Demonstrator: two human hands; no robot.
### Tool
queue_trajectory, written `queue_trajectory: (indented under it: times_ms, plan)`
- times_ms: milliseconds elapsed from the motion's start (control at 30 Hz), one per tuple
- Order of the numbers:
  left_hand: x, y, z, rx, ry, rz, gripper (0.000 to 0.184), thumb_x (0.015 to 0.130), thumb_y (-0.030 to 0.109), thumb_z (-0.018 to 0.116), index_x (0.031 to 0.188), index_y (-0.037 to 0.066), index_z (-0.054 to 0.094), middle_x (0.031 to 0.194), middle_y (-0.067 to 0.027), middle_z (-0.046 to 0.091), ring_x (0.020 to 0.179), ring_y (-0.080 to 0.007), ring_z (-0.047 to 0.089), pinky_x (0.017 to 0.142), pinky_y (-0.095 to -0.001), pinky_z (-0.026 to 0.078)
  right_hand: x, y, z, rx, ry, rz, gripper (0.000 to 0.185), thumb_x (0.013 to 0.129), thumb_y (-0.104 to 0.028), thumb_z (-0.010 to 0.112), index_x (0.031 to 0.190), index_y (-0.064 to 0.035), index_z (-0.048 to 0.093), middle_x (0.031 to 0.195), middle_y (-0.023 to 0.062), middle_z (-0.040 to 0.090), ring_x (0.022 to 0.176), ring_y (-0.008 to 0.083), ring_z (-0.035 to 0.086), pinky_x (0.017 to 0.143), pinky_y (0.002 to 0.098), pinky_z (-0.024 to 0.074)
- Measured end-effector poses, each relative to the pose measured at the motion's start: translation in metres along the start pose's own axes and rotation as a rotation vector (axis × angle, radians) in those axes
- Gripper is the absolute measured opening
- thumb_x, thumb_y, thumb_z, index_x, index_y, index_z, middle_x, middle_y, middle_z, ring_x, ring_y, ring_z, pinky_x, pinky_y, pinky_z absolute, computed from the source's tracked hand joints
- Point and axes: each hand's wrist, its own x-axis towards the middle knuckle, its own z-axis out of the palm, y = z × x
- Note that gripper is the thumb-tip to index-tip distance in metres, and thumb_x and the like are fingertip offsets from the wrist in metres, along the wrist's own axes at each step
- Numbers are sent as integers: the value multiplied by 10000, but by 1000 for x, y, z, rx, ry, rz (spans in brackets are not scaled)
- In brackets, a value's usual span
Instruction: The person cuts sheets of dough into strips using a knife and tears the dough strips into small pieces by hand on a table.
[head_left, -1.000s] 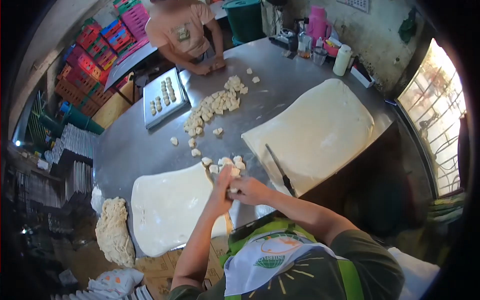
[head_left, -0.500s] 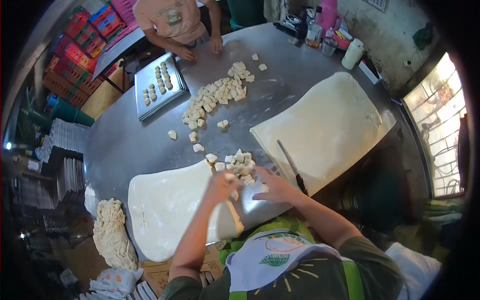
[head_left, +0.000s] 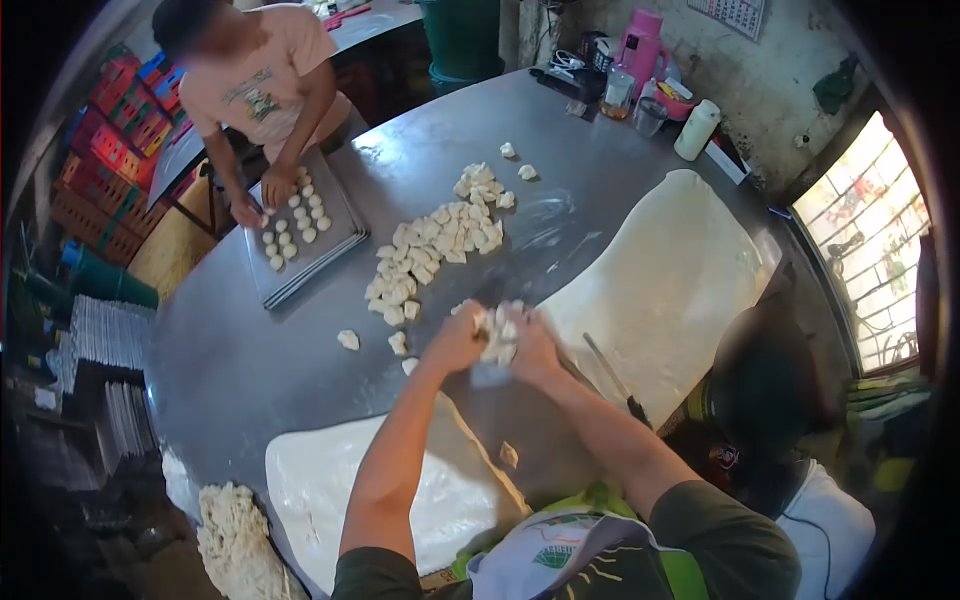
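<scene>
Nearest, a dough sheet (head_left: 325,470) lies on the surface (head_left: 225,350), a lone scrap (head_left: 509,455) just beside its edge. Beyond, the left hand (head_left: 455,342) and right hand (head_left: 537,350) close from both sides around blurred dough pieces (head_left: 498,332); whether these are lifted cannot be told. The step looks like gathering cut pieces; the next move seems to call for palms kept together so none spill. Farther on sit a loose pile (head_left: 440,240), a metal tray (head_left: 341,207) of dough balls (head_left: 285,240) under a co-worker's hands (head_left: 280,184), and a glass jar (head_left: 617,95) with amber contents.
</scene>
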Motion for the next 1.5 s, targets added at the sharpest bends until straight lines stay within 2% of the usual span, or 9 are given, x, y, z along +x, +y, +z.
queue_trajectory:
  times_ms: [133,267,367,500,633,800,933,1167,1500]
  plan:
    - [20,44,-44,-519,316,193,507,768,158,754,1199,18,527,1121,-199,624,1041,-302,619,868,-401,485,96,-44,-57,616,489,-56,908,762,-96,752,1512,-1,248,1514,237,312,1361,408,404,1085,403,411]
    - [-21,65,-27,86,-149,-141,581,720,242,819,1180,17,544,1093,-249,640,1051,-399,619,869,-460,504,98,-43,-71,422,392,-113,827,793,-55,741,1501,-32,314,1439,172,466,1248,302,534,1012,354,452]
    - [-83,-41,119,388,-622,98,469,727,260,794,1093,50,588,1034,-218,635,1036,-398,618,872,-471,505,17,0,-59,331,101,-47,657,825,-50,698,1428,-25,439,1268,176,612,1150,276,608,968,370,471]
    - [-161,-20,147,258,-394,165,362,759,223,759,1044,89,582,986,-201,639,945,-372,639,782,-477,521,-117,45,-87,20,71,1,434,781,-145,754,1182,-34,629,1189,197,602,1038,387,601,929,439,480]
    - [-121,-11,122,-186,-245,-178,468,708,240,844,1022,63,545,912,-116,615,873,-258,631,785,-415,511,-178,64,-136,-287,148,-14,507,756,-171,765,1223,-58,603,1153,191,599,1006,388,602,910,456,481]
    - [-36,69,44,-377,584,-68,540,818,173,800,1249,50,497,1083,-60,579,985,-179,604,833,-326,513,-185,91,-158,-281,-24,152,475,810,-181,688,1247,-50,552,1138,206,589,1009,400,599,877,490,482]
    - [-68,92,73,-657,558,57,465,871,66,729,1260,46,475,1133,-69,563,1024,-160,605,855,-303,524,-168,126,-133,-232,-208,284,386,875,-159,584,1234,-32,522,1115,225,587,1002,412,604,852,493,494]
    - [-220,75,141,-620,266,-251,403,868,1,707,1203,44,486,1188,-81,575,1025,-168,627,880,-311,531,-211,140,-139,120,-237,241,359,938,-134,476,1286,-49,488,1011,282,618,853,456,624,737,510,497]
    - [-331,-30,28,-569,371,-322,321,872,72,730,1121,42,530,1021,-53,606,911,-121,590,814,-269,502,-324,-42,-47,-27,-302,157,517,951,-115,452,1459,-97,354,786,250,654,663,396,651,576,475,505]
